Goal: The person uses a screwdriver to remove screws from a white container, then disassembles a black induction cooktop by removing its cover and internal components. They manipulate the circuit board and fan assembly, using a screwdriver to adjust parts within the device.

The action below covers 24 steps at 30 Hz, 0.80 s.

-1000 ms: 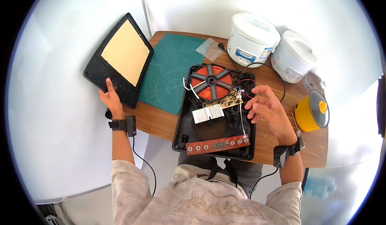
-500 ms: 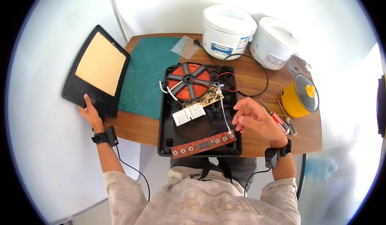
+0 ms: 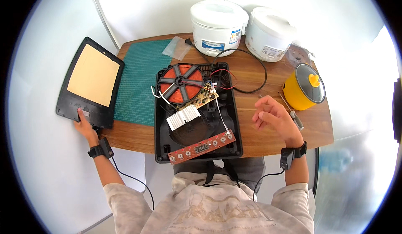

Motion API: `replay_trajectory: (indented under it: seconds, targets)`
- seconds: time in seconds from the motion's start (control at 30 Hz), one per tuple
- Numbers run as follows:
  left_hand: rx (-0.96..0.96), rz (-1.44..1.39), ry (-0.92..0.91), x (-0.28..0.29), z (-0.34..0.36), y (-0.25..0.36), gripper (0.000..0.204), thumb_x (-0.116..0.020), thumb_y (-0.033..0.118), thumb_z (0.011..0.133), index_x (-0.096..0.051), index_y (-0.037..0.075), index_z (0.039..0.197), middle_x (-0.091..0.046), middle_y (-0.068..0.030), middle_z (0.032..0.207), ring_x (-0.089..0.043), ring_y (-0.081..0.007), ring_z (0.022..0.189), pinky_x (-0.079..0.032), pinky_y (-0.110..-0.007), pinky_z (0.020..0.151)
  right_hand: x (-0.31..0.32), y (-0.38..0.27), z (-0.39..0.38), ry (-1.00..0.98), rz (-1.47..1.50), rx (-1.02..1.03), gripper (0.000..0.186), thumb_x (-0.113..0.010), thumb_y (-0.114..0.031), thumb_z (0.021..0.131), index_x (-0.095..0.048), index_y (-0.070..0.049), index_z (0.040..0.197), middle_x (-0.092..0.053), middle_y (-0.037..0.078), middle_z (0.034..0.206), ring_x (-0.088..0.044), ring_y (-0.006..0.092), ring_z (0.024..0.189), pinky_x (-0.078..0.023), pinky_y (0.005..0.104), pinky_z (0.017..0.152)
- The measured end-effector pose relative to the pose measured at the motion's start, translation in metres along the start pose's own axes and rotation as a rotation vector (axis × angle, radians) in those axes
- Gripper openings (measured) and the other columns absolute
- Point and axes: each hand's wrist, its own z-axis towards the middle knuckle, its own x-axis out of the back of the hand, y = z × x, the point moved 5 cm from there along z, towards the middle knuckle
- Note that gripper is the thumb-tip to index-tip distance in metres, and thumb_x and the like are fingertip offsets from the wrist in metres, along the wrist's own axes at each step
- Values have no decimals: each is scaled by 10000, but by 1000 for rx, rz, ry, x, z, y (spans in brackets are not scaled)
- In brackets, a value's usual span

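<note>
At the left, my left hand (image 3: 86, 129) grips the lower edge of a black cover panel (image 3: 67, 98), thumb on its inner face. A beige sheet (image 3: 93, 75) lines that face, and the panel stands tilted beside the cutting mat. Before me lies the black base of an induction cooker (image 3: 163, 140). It holds a copper coil (image 3: 190, 89), a circuit board with a silver heat sink (image 3: 183, 117), and a red control board (image 3: 202, 147) across its near edge. Right of the base, my right hand (image 3: 274, 119) hovers over the table, fingers loosely bent and apart, nothing visible in them.
Two white rice cookers (image 3: 217, 24) stand at the back; a yellow pot with a glass lid (image 3: 299, 89) is at the right. A grey-handled screwdriver (image 3: 296, 120) lies beside my right hand. A black cord (image 3: 264, 77) loops behind the base. The green cutting mat (image 3: 140, 79) lies left.
The view has shifted, moving the table things left in the picture. My right hand has drawn away from the base to the right and now covers the red-handled screwdriver. My left hand keeps the panel.
</note>
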Motion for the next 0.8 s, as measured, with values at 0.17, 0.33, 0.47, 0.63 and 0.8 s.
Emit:
replay_trajectory:
  seconds: [0.17,0.33,0.47,0.63,0.8]
  targets:
    - [-10,3,-19,8,5,-2,542,-711,333,996,-564,-89,1302,-643,-166,1295,-640,-227,1089,-534,-367,940,7,1,-5,44,7,2,189,-574,-113,1017,-553,-68,1199,-701,71,953,-685,139,806,-557,280,738]
    - [19,26,-25,9,8,-4,552,-701,312,1007,-541,-97,1341,-621,-172,1351,-606,-241,1163,-486,-371,1017,11,6,-6,45,-6,1,180,-582,-130,1018,-567,-79,1190,-705,57,954,-680,127,817,-548,265,749]
    - [50,74,6,7,7,-3,546,-701,318,1004,-556,-98,1327,-622,-170,1350,-614,-238,1149,-494,-369,1003,14,6,-9,62,8,-1,177,-587,-135,1018,-571,-81,1185,-705,56,954,-676,124,814,-548,264,750]
    - [112,37,20,11,10,-8,489,-693,281,996,-583,-98,1285,-639,-171,1316,-629,-246,1116,-511,-372,969,27,12,-11,79,-7,13,162,-582,-134,1019,-573,-82,1172,-704,55,956,-674,123,806,-551,265,752]
    - [65,50,-50,10,8,-9,467,-679,227,985,-569,-82,1317,-635,-176,1302,-627,-251,1121,-519,-381,964,39,10,-23,144,-11,14,156,-580,-134,1018,-573,-80,1164,-700,51,949,-669,118,816,-548,262,747]
